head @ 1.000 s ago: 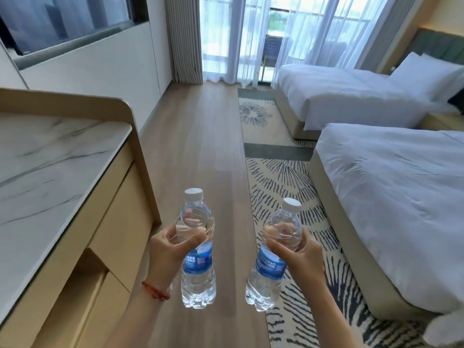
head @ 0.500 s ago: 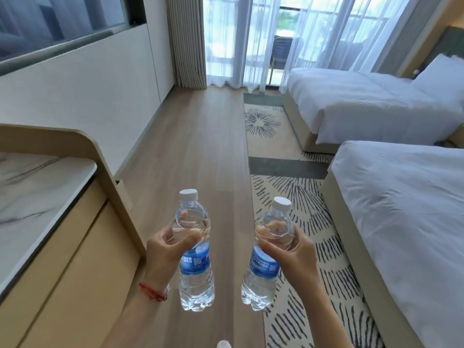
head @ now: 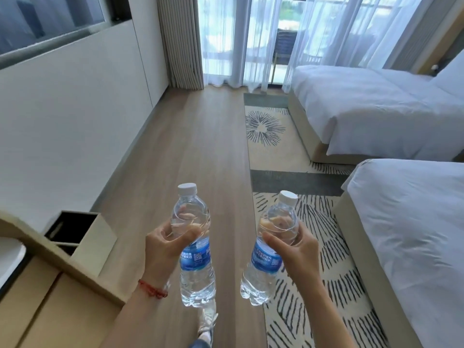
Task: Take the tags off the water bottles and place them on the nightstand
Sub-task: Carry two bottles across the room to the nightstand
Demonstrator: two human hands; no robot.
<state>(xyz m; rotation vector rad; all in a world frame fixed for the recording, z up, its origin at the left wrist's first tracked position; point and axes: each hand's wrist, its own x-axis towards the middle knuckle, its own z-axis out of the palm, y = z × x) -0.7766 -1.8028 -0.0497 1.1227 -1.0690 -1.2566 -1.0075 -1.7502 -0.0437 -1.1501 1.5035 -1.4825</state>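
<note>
Left hand (head: 167, 244) grips the left bottle (head: 194, 247) round its upper body, right hand (head: 298, 249) grips the right bottle (head: 270, 249) the same way, both upright w/ white caps, side by side but apart, held over the wood floor (head: 195, 146). Vs 0.5 s ago: same holds, but the view has gone fwd, the desk (head: 37, 297) has slid to the lower-left corner, and a bin (head: 85, 237) & a shoe (head: 207, 320) now show. Blue labels carry white print & a QR code, too small to read; patterned rug (head: 313, 247) & two white beds (head: 414, 222) on the right, sheer curtains (head: 251, 38) ahead.
</note>
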